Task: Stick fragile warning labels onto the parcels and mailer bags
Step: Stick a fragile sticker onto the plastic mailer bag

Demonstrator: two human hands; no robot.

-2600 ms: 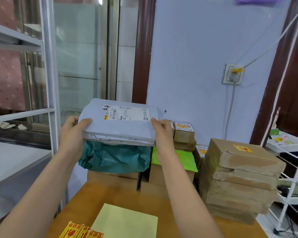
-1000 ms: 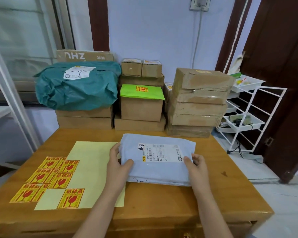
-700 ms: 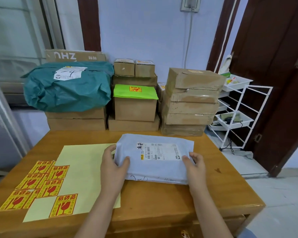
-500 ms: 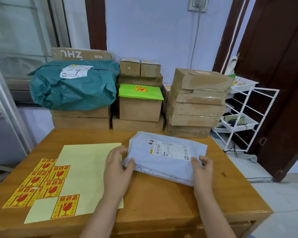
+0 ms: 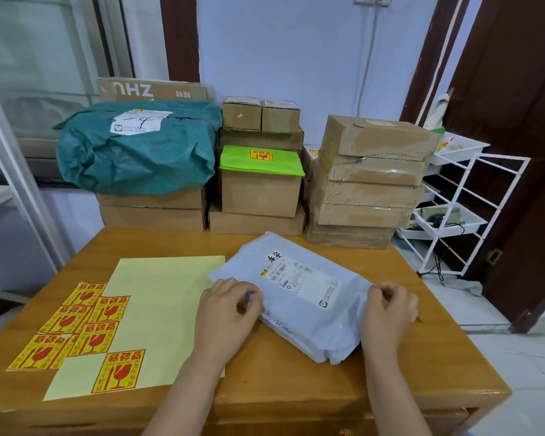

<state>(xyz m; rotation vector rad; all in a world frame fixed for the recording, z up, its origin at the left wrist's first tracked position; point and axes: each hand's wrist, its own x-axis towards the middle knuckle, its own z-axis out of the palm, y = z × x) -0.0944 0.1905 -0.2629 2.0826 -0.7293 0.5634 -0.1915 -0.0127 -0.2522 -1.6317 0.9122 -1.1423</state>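
A pale grey mailer bag (image 5: 299, 297) with a white shipping label lies skewed on the wooden table (image 5: 296, 388). My left hand (image 5: 224, 313) holds its left edge with curled fingers. At the bag's right corner my right hand (image 5: 387, 309) pinches the plastic. Several red-and-yellow fragile labels (image 5: 76, 325) lie loose at the table's left. One more fragile label (image 5: 118, 371) sits on the yellow backing sheet (image 5: 158, 303) beside the bag.
Behind the table stand stacked cardboard boxes (image 5: 368, 184), a teal mailer bag (image 5: 139, 158) on boxes, and a green mailer (image 5: 261, 160) bearing a fragile label. A white wire rack (image 5: 453, 215) stands to the right by a dark door.
Both hands brought the grey mailer bag down from the teal bag's top onto the table. It has since turned clockwise, and my fingers have curled at its edges.
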